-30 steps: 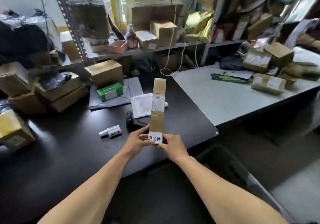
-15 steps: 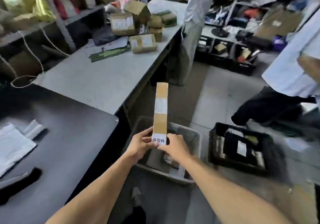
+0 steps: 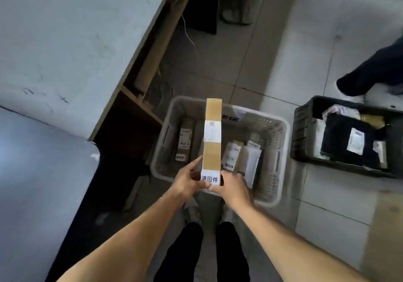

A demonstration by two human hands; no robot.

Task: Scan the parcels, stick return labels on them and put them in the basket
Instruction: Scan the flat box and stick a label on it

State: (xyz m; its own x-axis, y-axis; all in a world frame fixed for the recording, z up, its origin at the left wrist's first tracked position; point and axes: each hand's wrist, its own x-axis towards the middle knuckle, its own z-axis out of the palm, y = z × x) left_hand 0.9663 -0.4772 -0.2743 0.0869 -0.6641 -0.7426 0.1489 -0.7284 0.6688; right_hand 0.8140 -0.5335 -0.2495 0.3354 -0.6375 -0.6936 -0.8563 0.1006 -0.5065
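Note:
A long, narrow cardboard parcel (image 3: 212, 148) hangs over the light grey basket (image 3: 281, 129) on the floor. It carries a white shipping label at its middle and a white return label (image 3: 209, 178) at its near end. My left hand (image 3: 189, 179) grips the parcel's near end from the left, thumb along its side. My right hand (image 3: 233, 186) holds the same end from the right. Inside the basket lie several parcels (image 3: 185, 139), some with the same return label.
A black crate (image 3: 305, 137) with packets stands on the tiled floor to the right of the basket. A pale grey table (image 3: 72, 41) and a dark table (image 3: 39, 183) lie to the left. Another person's leg and shoe (image 3: 357, 80) are at the right edge.
I have turned from the dark table to the right and down. The parcel, held in both hands throughout, has moved from above the table to above the basket.

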